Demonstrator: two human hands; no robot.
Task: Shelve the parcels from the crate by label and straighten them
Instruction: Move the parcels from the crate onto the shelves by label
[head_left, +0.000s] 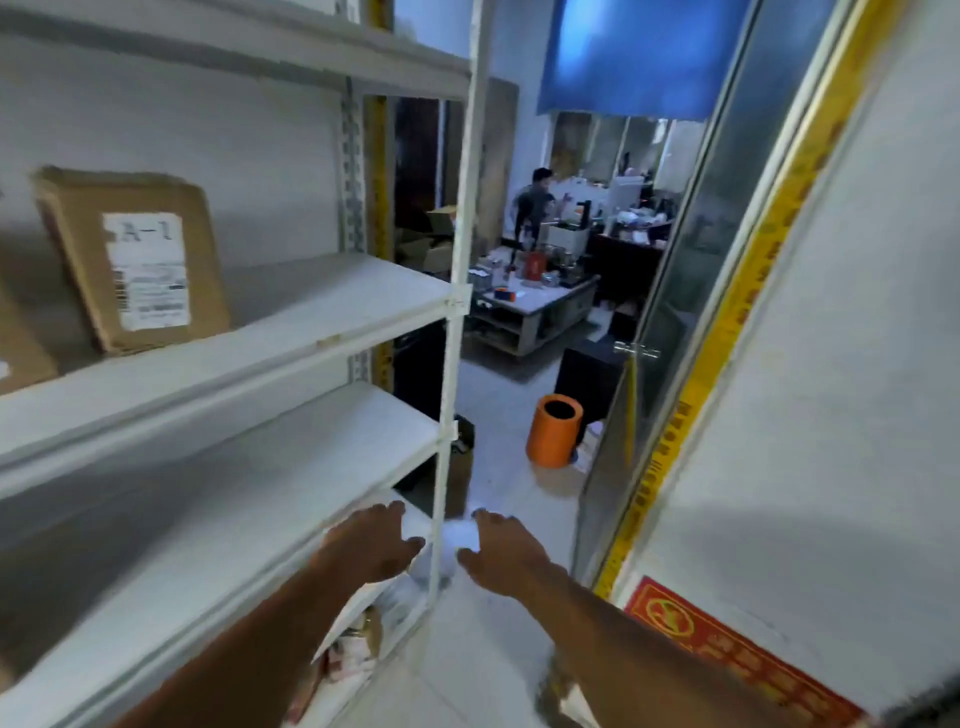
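A brown cardboard parcel (132, 260) with a white label reading A-1 leans upright on the upper shelf (291, 317) at the left. A second brown parcel (21, 348) shows partly at the left edge. My left hand (371, 545) and my right hand (501, 556) reach down and forward, fingers apart, on either side of a bright white, blurred thing (457, 540) near the shelf's front post (447, 415). Whether either hand touches it I cannot tell. The crate is out of view.
The white metal rack has bare lower shelves (234, 488); packets lie on its bottom level (358, 644). An orange bin (553, 431) stands on the floor ahead. A glass door with a yellow frame (727, 322) is at right. A person stands by cluttered tables in the far room.
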